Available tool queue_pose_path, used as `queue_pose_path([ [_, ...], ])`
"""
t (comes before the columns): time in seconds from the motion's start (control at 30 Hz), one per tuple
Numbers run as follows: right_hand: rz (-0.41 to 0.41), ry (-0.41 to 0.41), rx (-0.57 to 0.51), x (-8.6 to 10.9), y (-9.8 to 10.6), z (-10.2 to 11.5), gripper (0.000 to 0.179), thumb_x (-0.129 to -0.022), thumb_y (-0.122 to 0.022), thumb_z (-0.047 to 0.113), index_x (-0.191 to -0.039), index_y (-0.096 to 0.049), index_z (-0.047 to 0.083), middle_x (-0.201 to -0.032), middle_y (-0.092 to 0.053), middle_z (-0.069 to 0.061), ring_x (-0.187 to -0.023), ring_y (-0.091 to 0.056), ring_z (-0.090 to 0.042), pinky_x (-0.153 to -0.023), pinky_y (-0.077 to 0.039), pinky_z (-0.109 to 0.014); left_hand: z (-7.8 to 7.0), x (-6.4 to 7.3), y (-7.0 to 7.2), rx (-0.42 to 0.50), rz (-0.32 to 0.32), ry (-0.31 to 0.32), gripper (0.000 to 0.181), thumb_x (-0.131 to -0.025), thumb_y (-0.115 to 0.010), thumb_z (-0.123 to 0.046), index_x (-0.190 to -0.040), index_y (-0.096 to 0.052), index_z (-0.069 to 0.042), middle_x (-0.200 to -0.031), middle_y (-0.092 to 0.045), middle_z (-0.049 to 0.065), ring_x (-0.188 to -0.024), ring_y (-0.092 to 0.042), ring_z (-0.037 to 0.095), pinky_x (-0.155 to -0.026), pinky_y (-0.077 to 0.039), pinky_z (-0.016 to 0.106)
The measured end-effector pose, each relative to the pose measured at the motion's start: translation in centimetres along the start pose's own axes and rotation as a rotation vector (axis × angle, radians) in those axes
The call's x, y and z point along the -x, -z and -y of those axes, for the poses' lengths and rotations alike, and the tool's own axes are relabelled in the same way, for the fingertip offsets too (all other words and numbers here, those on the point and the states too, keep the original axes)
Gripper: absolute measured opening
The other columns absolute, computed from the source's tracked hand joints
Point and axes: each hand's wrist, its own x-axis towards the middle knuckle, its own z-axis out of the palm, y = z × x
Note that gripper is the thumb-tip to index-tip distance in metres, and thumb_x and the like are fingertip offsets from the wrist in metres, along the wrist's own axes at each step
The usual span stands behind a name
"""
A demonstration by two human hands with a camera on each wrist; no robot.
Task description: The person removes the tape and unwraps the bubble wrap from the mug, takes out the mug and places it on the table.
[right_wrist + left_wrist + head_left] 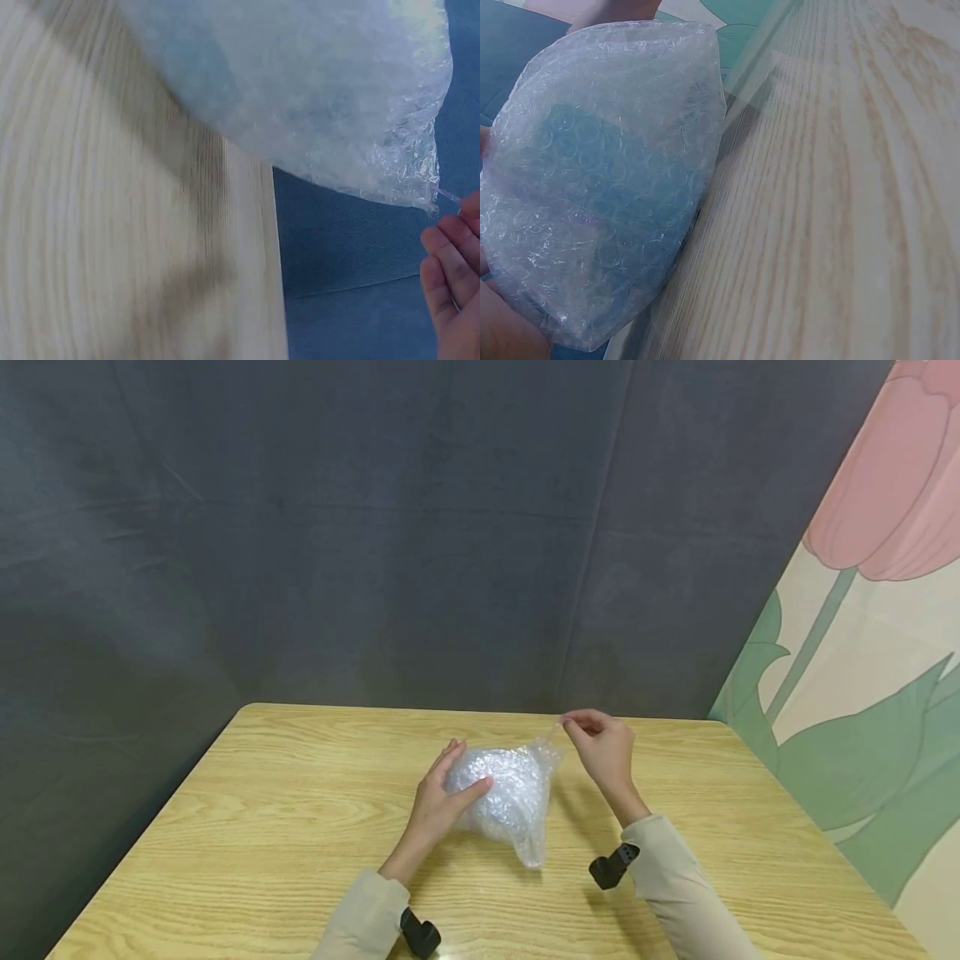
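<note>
A bundle of clear bubble wrap (pixel 506 797) sits on the wooden table, with loose corners sticking out to the right. My left hand (pixel 438 797) holds its left side, thumb on the near face and fingers over the far side. Something bluish shows faintly through the bubble wrap (pixel 622 172) in the left wrist view; its kind cannot be made out. At the bundle's upper right corner, my right hand (pixel 604 753) pinches a thin clear strip (pixel 448 195), which looks like tape, stretched from the wrap's corner to the fingertips.
The light wooden table (pixel 247 827) spreads around both hands. A dark grey curtain (pixel 390 543) hangs behind its far edge. On the right stands a wall panel (pixel 862 693) painted with a pink tulip and green leaves.
</note>
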Motion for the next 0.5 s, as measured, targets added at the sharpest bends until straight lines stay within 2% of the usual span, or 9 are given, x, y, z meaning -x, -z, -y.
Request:
queue_pose_path([
  [0.13,0.033,-0.214,-0.192,0.24,0.06,0.21,0.014,-0.09,-0.068,0.01,-0.094,-0.073,-0.003,-0.084,-0.072,-0.011,-0.069,-0.065,-0.006,-0.062,-0.053,-0.018,-0.04,0.05,-0.03,0.002,-0.001,-0.002,0.073,-0.082,-0.077,-0.035,-0.145,-0.046,-0.014,-0.156,-0.027,0.005,-0.143,-0.019,0.03,-0.113,-0.015,0.056],
  [0.23,0.058,-0.408,-0.446,0.29,-0.07,0.25,0.016,-0.092,-0.064,0.006,-0.098,-0.069,-0.007,-0.087,-0.072,-0.011,-0.075,-0.07,-0.01,-0.068,-0.057,-0.024,-0.05,0.1,-0.03,0.004,0.001,-0.006,0.073,-0.082,-0.077,-0.035,-0.145,-0.046,-0.013,-0.156,-0.027,0.005,-0.144,-0.019,0.03,-0.113,-0.015,0.055],
  [0.37,0.079,-0.629,-0.741,0.14,-0.26,-0.06,0.009,-0.094,-0.061,0.004,-0.097,-0.067,-0.001,-0.084,-0.072,-0.004,-0.08,-0.071,-0.015,-0.072,-0.057,-0.025,-0.02,0.07,-0.02,0.004,0.001,-0.007,0.073,-0.083,-0.077,-0.035,-0.144,-0.046,-0.013,-0.156,-0.027,0.004,-0.144,-0.019,0.029,-0.113,-0.014,0.055],
  [0.5,0.09,-0.804,-0.9,0.07,-0.04,-0.16,0.008,-0.096,-0.058,0.006,-0.097,-0.066,0.003,-0.085,-0.072,-0.005,-0.082,-0.071,-0.016,-0.075,-0.056,-0.025,-0.07,0.0,-0.07,-0.006,0.002,0.006,0.072,-0.083,-0.077,-0.031,-0.145,-0.045,-0.012,-0.157,-0.027,0.005,-0.144,-0.019,0.03,-0.113,-0.015,0.055],
])
